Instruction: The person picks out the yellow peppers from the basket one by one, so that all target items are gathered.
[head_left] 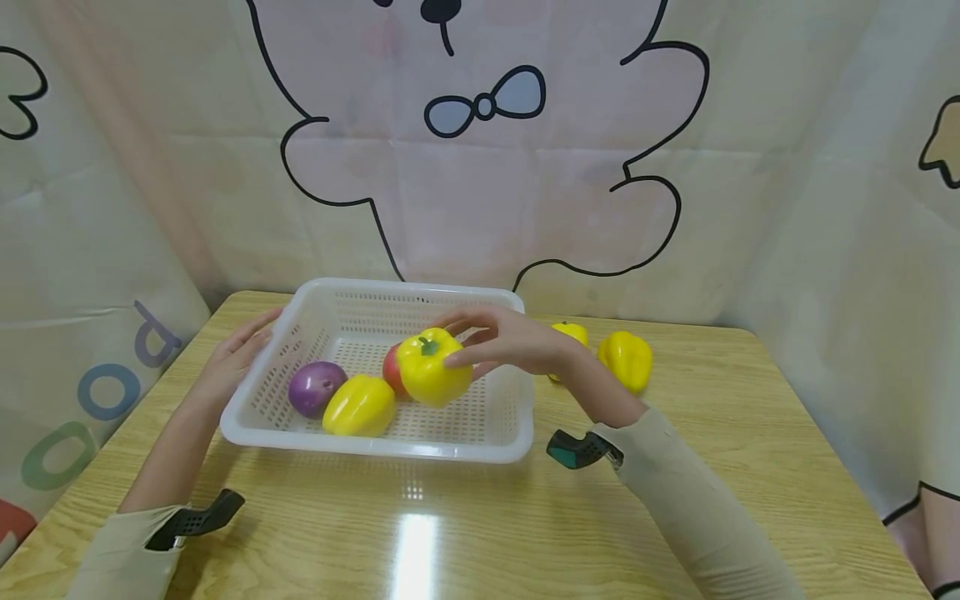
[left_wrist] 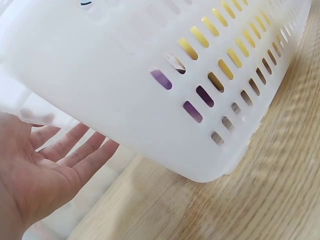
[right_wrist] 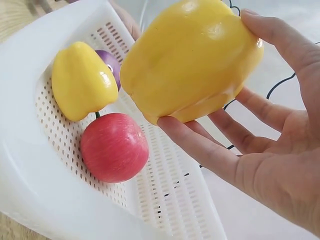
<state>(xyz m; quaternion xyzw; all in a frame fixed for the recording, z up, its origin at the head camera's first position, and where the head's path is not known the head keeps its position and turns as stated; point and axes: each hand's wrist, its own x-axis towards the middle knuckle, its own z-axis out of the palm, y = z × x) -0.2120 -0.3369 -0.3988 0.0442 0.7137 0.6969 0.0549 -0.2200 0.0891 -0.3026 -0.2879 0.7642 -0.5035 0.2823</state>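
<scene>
My right hand (head_left: 517,337) grips a yellow bell pepper (head_left: 435,379) by its sides, holding it above the white plastic basket (head_left: 375,448). The right wrist view shows the thumb on one side of this pepper and fingertips on the other. In the basket lie a second yellow bell pepper (head_left: 360,407), a round purple vegetable (head_left: 317,388) and a red apple (right_wrist: 115,147). From the head, the held pepper partly hides the apple. My left hand (head_left: 236,362) is at the basket's left side, its loosely extended fingers (left_wrist: 90,150) right at the rim.
Two more yellow bell peppers stand on the wooden table (head_left: 712,467) right of the basket: a near one (head_left: 626,361) and another (head_left: 572,332) partly behind my right wrist. A printed cloth curtain (head_left: 480,208) hangs along the table's back and sides.
</scene>
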